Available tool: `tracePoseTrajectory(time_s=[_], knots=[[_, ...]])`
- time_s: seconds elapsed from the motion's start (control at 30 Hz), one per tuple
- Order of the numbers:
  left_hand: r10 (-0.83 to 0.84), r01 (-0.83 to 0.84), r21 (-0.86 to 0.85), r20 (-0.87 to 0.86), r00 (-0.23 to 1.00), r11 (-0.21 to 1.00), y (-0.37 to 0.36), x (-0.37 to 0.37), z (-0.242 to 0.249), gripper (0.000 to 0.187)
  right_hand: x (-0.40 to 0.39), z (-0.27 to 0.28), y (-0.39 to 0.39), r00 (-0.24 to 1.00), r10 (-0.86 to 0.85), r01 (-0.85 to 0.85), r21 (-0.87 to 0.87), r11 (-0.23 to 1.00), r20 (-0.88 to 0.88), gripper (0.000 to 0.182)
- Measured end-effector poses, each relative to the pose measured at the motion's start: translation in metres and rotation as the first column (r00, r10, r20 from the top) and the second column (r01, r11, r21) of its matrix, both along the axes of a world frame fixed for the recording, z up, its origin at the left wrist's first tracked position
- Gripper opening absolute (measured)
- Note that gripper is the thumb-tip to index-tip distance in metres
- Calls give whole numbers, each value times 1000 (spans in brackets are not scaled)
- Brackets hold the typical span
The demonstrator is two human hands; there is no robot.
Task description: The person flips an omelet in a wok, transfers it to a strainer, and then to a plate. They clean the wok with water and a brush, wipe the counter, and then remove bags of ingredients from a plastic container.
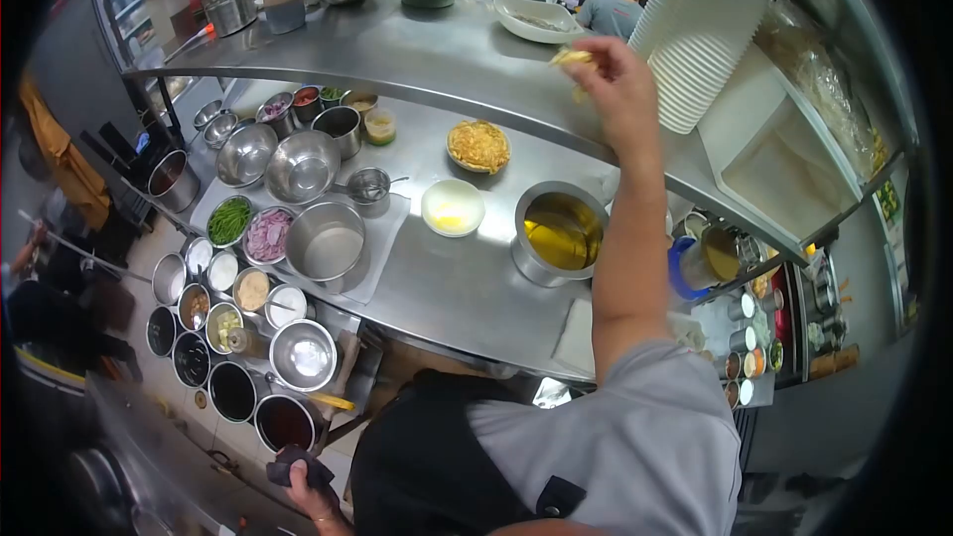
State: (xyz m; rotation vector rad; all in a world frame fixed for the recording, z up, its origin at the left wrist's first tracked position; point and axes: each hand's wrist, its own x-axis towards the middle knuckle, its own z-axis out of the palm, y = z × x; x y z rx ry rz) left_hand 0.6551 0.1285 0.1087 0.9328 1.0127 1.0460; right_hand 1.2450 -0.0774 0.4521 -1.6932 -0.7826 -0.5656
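Note:
My right hand (620, 89) is raised over the upper steel shelf, its fingers pinching a small yellow piece of food (573, 58). Just beyond it, on that shelf, stands a white oval dish (537, 20) with something dark inside. Low on the left, my left hand (301, 489) is closed around a dark cloth (298, 469). On the counter below the shelf sits a bowl heaped with golden, crisp-looking food (478, 146). Nearer to me are a pale bowl (453, 208) with a little yellow in it and a steel pot (562, 234) of yellow-brown liquid.
Steel bowls (302, 167) and pots crowd the left counter, beside sliced red onion (269, 235) and chopped greens (229, 221). Containers of sauces stand lower left. Stacked white tubs (695, 50) rise at the shelf's right end. Another person (612, 8) is in the background.

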Motion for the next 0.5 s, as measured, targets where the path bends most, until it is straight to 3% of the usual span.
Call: tracePoseTrajectory(time_s=[0.03, 0.07, 0.1, 0.17, 0.23, 0.27, 0.3, 0.33, 0.4, 0.47, 0.5], knots=[[-5, 5, -1, 7, 1000, 1000, 1, 1, -4, 20, 5, 0, 5, 999, -36, 40, -109, 993, 37, 24], [-45, 45, -9, 20, 999, 999, 5, -4, -5, 33, 7, -2, 7, 995, -72, 85, -213, 973, 66, 23], [-76, 76, -14, 38, 996, 997, 8, -6, -6, 48, 10, 0, 12, 995, -72, 84, -209, 974, 67, 23], [-100, 100, -13, 27, 995, 995, 5, -10, 0, 49, 13, -3, 15, 999, -25, 32, -304, 952, 27, 23], [-133, 133, -14, 20, 991, 991, 9, 5, -3, 49, 17, 1, 17, 995, -87, 101, -405, 909, 54, 27], [-101, 101, -13, 16, 995, 995, 12, 4, -15, 37, 13, 2, 20, 896, -174, 299, -267, 916, 409, 25], [-70, 69, -17, -10, 998, 997, 12, -9, -18, 26, 2, -9, 17, 681, -262, 431, -85, 898, 683, 25], [-101, 101, -3, -61, 993, 995, 9, -14, -3, 27, -16, -25, 11, 723, -259, 429, -123, 895, 640, 25], [-146, 145, -13, -118, 982, 989, 1, -11, 4, 28, -52, -47, -9, 933, 136, -61, -227, 972, 332, 29], [-144, 147, -69, 50, 988, 987, -1, -10, -1, 29, -90, -105, -28, 947, 314, -246, -482, 841, 64, 30], [-146, 148, -77, 38, 989, 986, -1, -17, -3, 29, -106, -153, -42, 957, 279, -169, -637, 752, 75, 33]])
